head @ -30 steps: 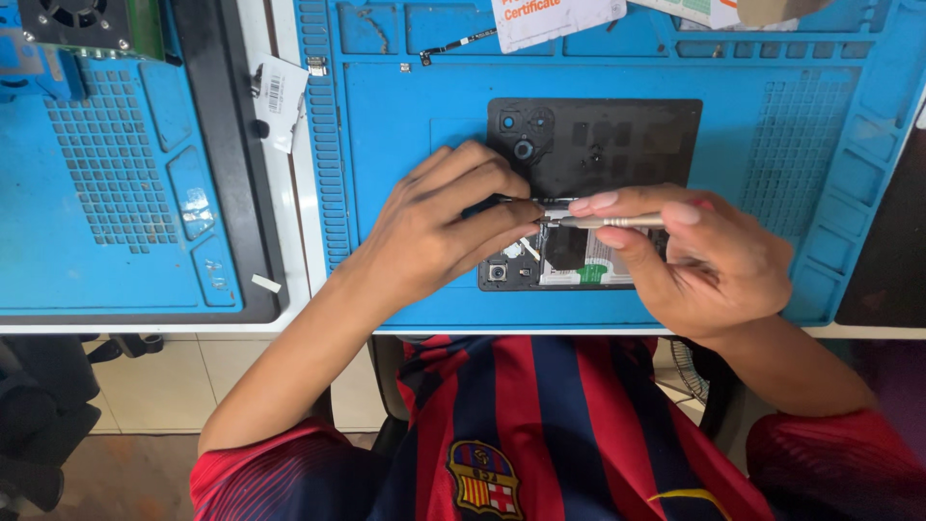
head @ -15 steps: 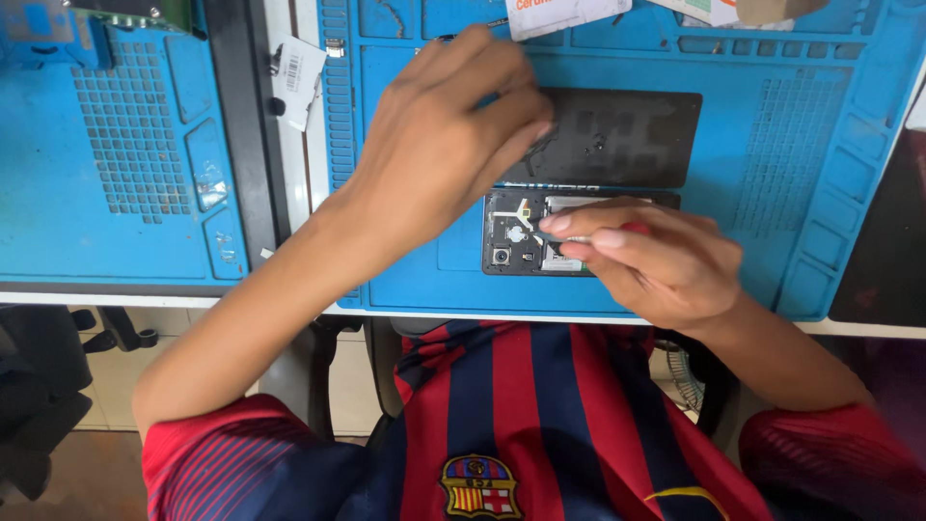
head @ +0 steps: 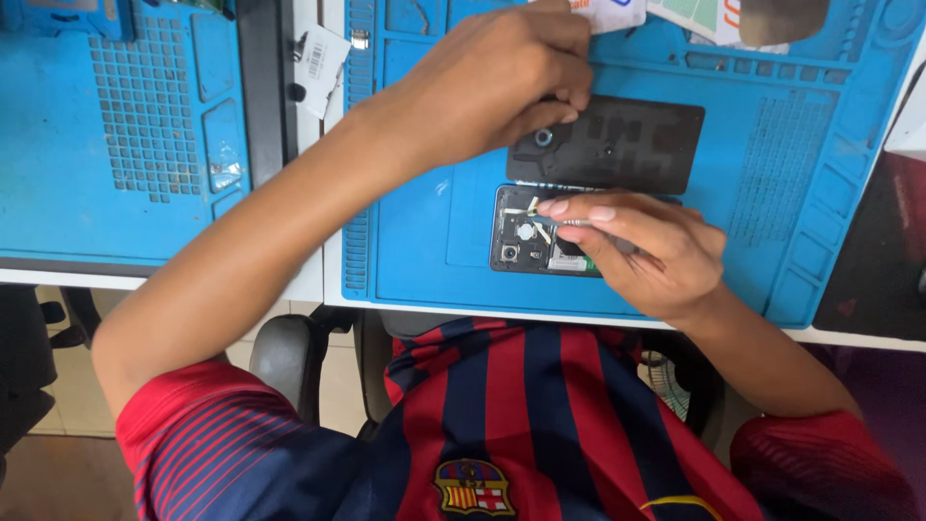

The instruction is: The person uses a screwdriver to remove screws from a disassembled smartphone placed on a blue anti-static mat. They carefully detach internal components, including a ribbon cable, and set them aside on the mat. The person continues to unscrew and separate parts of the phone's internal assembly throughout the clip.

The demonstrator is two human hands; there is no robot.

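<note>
Phone (head: 540, 236), opened up with its insides showing, lies on the blue work mat (head: 772, 183) right under the right hand (head: 646, 251), close to the mat's near edge so the person can lean over it. That hand has thumb and fingers pinched together on a thin pair of tweezers (head: 555, 221), whose tip points toward the upper left part of the exposed parts; the low, flat grip looks meant to keep the tip steady over small pieces. The rest of the hand covers the right half of the phone, so what lies there cannot be told.

Just beyond the right hand, a dark back cover (head: 617, 145) lies flat on the mat, touching or nearly touching the phone's far edge, probably set aside within easy reach. The left hand (head: 492, 82) reaches across above it, fingers curled and closed at the cover's upper left corner; whether it grips something small there or only presses on the cover cannot be told.

Left of the left arm sits a second blue mat (head: 125, 135), with a small white tag (head: 321, 56) between the two mats.
</note>
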